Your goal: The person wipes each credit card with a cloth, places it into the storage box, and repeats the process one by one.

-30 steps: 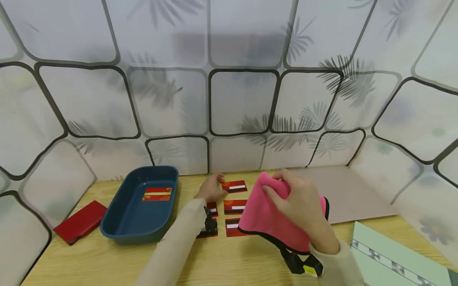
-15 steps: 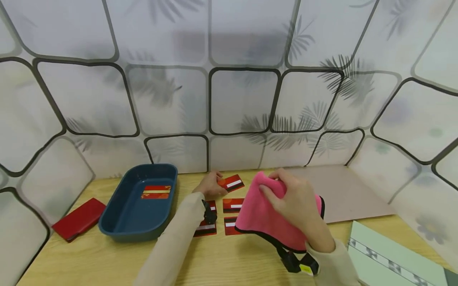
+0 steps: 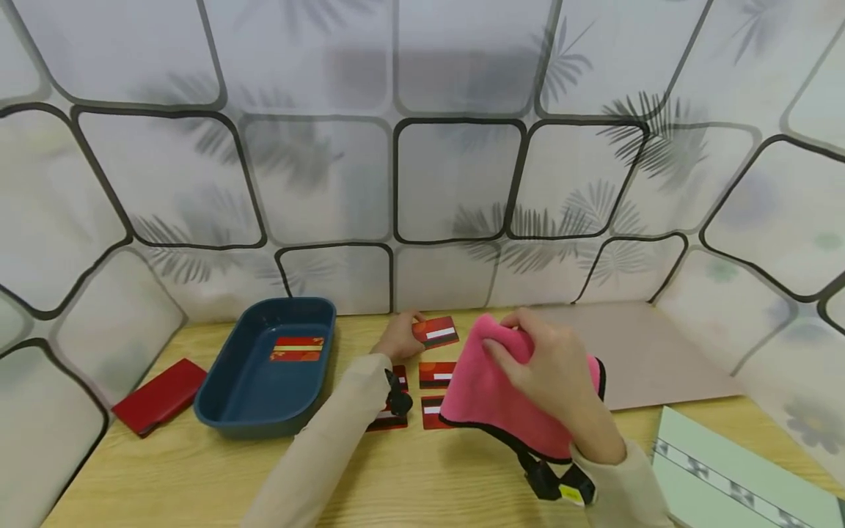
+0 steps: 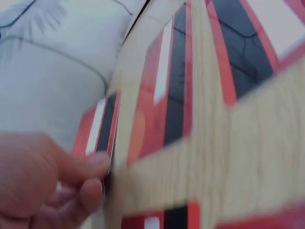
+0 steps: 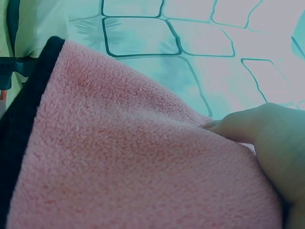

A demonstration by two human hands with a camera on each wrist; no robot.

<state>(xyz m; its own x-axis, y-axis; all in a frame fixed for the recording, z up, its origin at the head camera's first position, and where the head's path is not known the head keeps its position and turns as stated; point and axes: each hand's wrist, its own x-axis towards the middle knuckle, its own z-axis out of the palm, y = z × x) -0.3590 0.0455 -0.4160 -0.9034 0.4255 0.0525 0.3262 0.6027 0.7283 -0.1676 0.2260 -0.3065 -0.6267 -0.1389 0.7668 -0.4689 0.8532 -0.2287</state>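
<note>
My left hand (image 3: 399, 337) pinches one end of a red card (image 3: 437, 332) with a black stripe and a white strip, at the back of the table. In the left wrist view, thumb and fingers grip this card (image 4: 97, 126), which is raised at an angle. Several similar red cards lie in rows nearer me, among them one card (image 3: 437, 375) just in front and another card (image 3: 433, 413) beyond it; my left forearm partly hides the left ones. My right hand (image 3: 551, 367) grips a pink fleecy cloth (image 3: 502, 400) with black edging, bunched at its top, hanging over the right side of the cards.
A blue tray (image 3: 231, 411) with a red and gold card (image 3: 297, 348) in it stands left. Beside it lies a red wallet-like case (image 3: 161, 396). Right are a beige sheet (image 3: 634, 352) and a pale green patterned box or folder (image 3: 739, 469). A patterned fabric wall (image 3: 455, 183) closes the back.
My left hand has taken hold of the back card, which lay flat, and tilted it up off the table. The right hand and pink cloth stay nearly where they were.
</note>
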